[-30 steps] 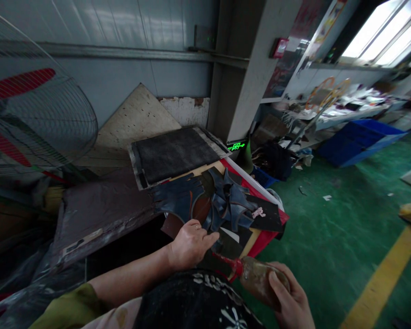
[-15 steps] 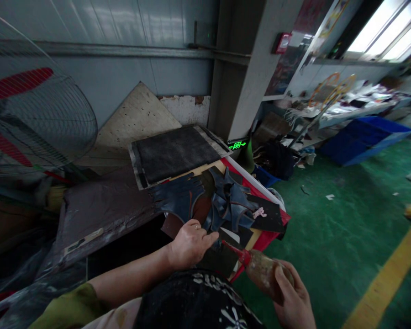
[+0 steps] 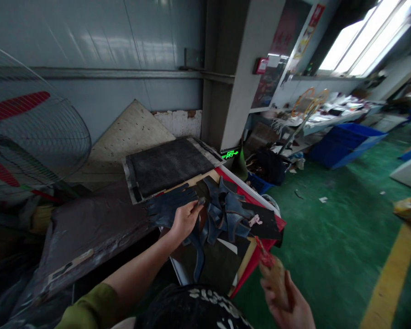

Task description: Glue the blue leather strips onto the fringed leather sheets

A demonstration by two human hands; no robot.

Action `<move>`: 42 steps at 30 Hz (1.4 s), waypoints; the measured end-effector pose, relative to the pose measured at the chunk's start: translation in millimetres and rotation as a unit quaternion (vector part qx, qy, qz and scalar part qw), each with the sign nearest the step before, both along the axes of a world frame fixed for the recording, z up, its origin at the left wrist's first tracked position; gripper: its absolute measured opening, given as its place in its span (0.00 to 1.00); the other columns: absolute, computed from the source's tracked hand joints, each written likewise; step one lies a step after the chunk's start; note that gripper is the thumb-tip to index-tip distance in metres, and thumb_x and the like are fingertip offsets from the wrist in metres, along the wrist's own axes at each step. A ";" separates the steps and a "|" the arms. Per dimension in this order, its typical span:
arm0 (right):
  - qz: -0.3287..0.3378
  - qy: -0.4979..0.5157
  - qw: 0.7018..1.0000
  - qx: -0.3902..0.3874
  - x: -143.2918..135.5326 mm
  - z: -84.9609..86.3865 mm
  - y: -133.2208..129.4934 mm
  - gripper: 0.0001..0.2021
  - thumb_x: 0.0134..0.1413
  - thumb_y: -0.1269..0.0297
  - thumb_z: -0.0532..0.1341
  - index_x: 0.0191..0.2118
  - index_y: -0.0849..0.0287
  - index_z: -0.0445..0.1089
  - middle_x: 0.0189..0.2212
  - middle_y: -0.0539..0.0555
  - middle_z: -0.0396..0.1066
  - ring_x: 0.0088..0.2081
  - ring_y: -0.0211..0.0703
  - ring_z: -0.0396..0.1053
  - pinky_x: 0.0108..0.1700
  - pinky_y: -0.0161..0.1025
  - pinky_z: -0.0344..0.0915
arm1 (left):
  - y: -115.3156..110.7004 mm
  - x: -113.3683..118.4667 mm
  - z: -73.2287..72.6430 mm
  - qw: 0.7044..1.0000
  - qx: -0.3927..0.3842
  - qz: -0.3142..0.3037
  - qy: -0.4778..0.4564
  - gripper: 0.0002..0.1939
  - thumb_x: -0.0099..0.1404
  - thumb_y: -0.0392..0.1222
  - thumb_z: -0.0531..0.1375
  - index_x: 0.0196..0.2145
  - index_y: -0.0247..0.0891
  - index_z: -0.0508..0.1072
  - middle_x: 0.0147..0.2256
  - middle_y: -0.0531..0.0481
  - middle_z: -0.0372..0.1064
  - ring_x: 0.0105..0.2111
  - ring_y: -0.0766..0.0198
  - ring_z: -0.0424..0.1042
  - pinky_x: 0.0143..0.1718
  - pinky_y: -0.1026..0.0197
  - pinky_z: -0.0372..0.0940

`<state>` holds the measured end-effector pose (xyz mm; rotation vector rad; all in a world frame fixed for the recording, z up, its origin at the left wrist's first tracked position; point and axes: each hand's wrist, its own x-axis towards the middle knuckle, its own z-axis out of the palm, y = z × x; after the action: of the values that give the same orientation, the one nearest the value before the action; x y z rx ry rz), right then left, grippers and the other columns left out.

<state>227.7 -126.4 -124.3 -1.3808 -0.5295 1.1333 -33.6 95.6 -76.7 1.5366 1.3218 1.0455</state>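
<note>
Head view has your left hand [image 3: 185, 221] near the centre of the frame, over the left part of a spread of dark blue pieces [image 3: 229, 212]. Its fingers are drawn close together, thumb near fingertips; whether they grip a piece, you cannot tell from this angle. One curved blue strip [image 3: 199, 262] hangs down the frame just below that hand, over a dark sheet [image 3: 222, 267] at lower centre.

Your right hand [image 3: 289, 299], at lower right, has its fingers wrapped around a brownish bottle [image 3: 276, 278]. The bottle tilts, its red nozzle [image 3: 265, 256] aimed toward the upper left, near the red edging [image 3: 250, 260] of the work surface and apart from the blue pieces.

The blue pieces overlap in a loose heap right of centre and fan out flatter behind your left hand. A small pink scrap [image 3: 255, 220] lies just beside the heap's right side, on a black sheet [image 3: 269, 224]. Above the heap in the frame sits a black panel [image 3: 171, 167] with a greyish border. You have a wire-caged fan [image 3: 55, 132] with red blades at far left, and a blue bin [image 3: 345, 144] on the green floor [image 3: 329, 246] at right.
</note>
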 end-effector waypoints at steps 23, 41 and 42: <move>-0.078 0.299 0.947 0.088 5.1 1.9 2.0 0.20 0.52 0.46 0.63 0.50 0.42 0.71 0.51 0.51 0.72 0.50 0.47 0.71 0.47 0.46 0.68 | -40.0 71.5 1.6 0.817 -0.465 -0.021 -0.340 0.11 0.64 0.44 0.62 0.38 0.32 0.74 0.16 0.59 0.58 0.14 0.74 0.60 0.21 0.69 0.61; 0.152 0.426 0.892 0.029 -18.3 81.2 2.3 0.19 0.51 0.54 0.66 0.50 0.47 0.72 0.54 0.51 0.70 0.50 0.47 0.72 0.50 0.49 0.69 | -105.7 87.9 -21.5 0.941 0.003 -0.335 -0.043 0.32 0.49 0.47 0.70 0.52 0.38 0.72 0.57 0.39 0.66 0.61 0.46 0.58 0.64 0.41 0.46; 0.166 0.434 0.885 0.028 -20.7 85.2 2.2 0.18 0.52 0.56 0.66 0.50 0.47 0.71 0.52 0.52 0.72 0.48 0.47 0.73 0.50 0.50 0.69 | -102.0 94.4 -17.9 0.925 0.015 -0.378 -0.038 0.28 0.50 0.48 0.70 0.48 0.36 0.74 0.53 0.39 0.70 0.58 0.46 0.62 0.62 0.42 0.49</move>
<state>207.0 -124.3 -39.1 -0.6114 -0.1311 1.8433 60.8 -6.4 -94.7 1.7864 0.5511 0.6113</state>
